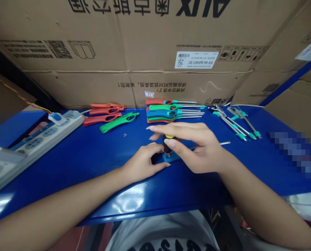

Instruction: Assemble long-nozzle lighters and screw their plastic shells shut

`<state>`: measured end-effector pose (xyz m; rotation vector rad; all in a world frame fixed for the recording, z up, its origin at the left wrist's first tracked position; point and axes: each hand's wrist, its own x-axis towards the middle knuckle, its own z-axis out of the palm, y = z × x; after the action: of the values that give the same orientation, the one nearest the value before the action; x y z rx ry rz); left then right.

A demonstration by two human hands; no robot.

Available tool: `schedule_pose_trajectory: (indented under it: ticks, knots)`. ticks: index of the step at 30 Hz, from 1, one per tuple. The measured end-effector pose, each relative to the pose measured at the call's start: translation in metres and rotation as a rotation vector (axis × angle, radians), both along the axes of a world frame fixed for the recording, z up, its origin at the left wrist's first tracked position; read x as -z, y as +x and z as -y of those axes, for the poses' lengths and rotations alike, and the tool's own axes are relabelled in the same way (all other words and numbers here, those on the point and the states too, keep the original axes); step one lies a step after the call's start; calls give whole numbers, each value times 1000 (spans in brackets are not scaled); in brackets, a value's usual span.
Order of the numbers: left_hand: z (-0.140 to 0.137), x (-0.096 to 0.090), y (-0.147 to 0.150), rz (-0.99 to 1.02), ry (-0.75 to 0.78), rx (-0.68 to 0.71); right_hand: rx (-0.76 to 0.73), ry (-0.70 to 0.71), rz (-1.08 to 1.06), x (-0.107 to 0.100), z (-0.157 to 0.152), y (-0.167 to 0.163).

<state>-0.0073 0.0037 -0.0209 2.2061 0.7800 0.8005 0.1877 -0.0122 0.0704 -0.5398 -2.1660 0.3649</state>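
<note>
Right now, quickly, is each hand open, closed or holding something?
Left hand: partly closed, holding the end of a blue lighter.
Right hand: closed around a black-and-yellow screwdriver.

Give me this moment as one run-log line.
left hand: at blue lighter end | right hand: gripping black-and-yellow tool, tip at that lighter | behind: stacked lighters, red casings, green casing

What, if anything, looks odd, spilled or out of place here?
A few small metal bits lie loose on the blue table near the green handle, perhaps dropped or set ready. Behind, the cardboard bears upside-down print. At right, a pixelated patch hides what is there. Nothing looks plainly spilled or damaged.
</note>
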Motion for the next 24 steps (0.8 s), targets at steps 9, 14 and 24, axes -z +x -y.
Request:
schedule_pose_trajectory:
  ticks: [9, 14, 24]
  knots:
    - [1, -2, 1, -54, 94, -14, 286, 361, 149, 0, -4, 8]
    - [3, -7, 1, -79, 88, 22, 68, -64, 52, -9, -3, 15]
    - [8, -4, 3, -91, 132, 4, 222, 189, 27, 2, -14, 13]
